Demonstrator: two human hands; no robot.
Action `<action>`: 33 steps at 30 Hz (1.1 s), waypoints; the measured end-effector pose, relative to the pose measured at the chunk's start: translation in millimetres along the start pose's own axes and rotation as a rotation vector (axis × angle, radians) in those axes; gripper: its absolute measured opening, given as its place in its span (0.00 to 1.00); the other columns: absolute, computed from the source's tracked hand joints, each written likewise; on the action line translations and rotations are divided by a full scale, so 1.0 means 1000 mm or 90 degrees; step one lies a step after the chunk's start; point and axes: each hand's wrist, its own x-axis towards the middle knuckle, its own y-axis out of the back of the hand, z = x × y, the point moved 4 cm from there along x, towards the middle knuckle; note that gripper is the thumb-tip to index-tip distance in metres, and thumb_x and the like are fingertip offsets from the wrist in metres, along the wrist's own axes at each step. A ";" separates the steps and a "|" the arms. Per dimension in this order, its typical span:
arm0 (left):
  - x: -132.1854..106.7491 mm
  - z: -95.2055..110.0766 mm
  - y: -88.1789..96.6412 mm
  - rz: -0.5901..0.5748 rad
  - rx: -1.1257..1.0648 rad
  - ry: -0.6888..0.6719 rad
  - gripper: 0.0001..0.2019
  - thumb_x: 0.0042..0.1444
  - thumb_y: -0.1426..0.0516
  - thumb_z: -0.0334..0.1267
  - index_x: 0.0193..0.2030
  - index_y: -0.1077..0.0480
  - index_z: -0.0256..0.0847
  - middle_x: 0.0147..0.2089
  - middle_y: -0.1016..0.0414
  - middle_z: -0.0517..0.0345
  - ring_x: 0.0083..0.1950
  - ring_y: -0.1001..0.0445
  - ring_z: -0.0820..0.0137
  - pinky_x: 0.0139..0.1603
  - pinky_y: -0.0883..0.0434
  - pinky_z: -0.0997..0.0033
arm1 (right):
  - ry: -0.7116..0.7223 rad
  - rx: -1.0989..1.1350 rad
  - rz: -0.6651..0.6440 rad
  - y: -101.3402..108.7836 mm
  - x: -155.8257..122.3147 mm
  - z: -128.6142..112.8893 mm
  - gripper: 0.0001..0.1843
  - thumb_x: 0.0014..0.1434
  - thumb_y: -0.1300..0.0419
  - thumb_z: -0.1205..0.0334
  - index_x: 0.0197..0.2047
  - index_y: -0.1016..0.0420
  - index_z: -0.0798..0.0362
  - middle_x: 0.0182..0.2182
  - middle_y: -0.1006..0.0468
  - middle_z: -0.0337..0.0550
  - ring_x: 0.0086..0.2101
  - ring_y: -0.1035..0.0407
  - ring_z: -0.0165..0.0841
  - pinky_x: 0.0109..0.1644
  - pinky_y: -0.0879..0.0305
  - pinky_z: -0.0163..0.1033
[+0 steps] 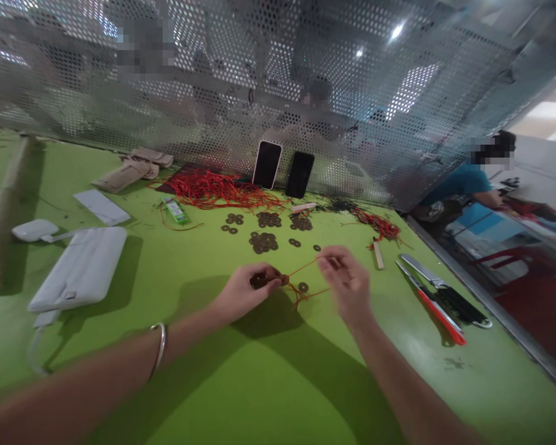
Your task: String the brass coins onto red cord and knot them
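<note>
My left hand (250, 289) is closed around several dark round coins, one of them pinched between thumb and forefinger at the fingertips. From that coin (284, 279) a thin red cord (303, 267) runs taut to my right hand (345, 281), whose fingers pinch it. More loose red strands dangle below the coin, and one stretches toward the right wrist. A single coin with a hole (303, 287) lies on the green table between my hands. Small piles of similar coins (263, 242) sit just beyond them.
A heap of red cords (213, 188) lies at the back near two upright phones (267, 164). A white power bank (81, 269) is on the left; scissors (433, 306) and a black-handled tool (458, 303) on the right. Perforated metal (241, 80) borders the back. Another person (467, 179) sits far right.
</note>
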 end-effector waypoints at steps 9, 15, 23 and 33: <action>0.000 -0.006 0.000 -0.003 0.040 0.056 0.12 0.53 0.43 0.44 0.29 0.33 0.36 0.40 0.24 0.51 0.30 0.30 0.74 0.25 0.36 0.76 | -0.183 0.345 0.464 0.103 0.029 0.049 0.14 0.43 0.31 0.58 0.30 0.30 0.53 0.25 0.30 0.30 0.24 0.36 0.20 0.27 0.40 0.27; 0.000 -0.009 0.001 0.018 0.007 0.086 0.12 0.52 0.42 0.44 0.29 0.33 0.35 0.39 0.25 0.51 0.24 0.37 0.79 0.24 0.37 0.78 | -0.253 0.417 0.558 0.129 0.029 0.066 0.06 0.53 0.38 0.63 0.32 0.32 0.54 0.25 0.33 0.28 0.21 0.39 0.17 0.24 0.41 0.24; 0.001 -0.010 0.003 0.041 -0.030 0.084 0.11 0.51 0.41 0.43 0.29 0.33 0.35 0.30 0.28 0.58 0.22 0.39 0.81 0.22 0.39 0.80 | -0.236 0.297 0.547 0.139 0.028 0.075 0.11 0.49 0.37 0.59 0.31 0.34 0.54 0.26 0.35 0.30 0.21 0.42 0.17 0.23 0.43 0.25; 0.003 -0.011 0.000 0.019 -0.056 0.083 0.11 0.50 0.41 0.41 0.26 0.34 0.35 0.39 0.24 0.52 0.24 0.36 0.81 0.23 0.37 0.80 | -0.144 -0.169 0.477 0.150 0.019 0.102 0.14 0.46 0.37 0.53 0.31 0.30 0.56 0.22 0.33 0.34 0.22 0.40 0.26 0.26 0.42 0.33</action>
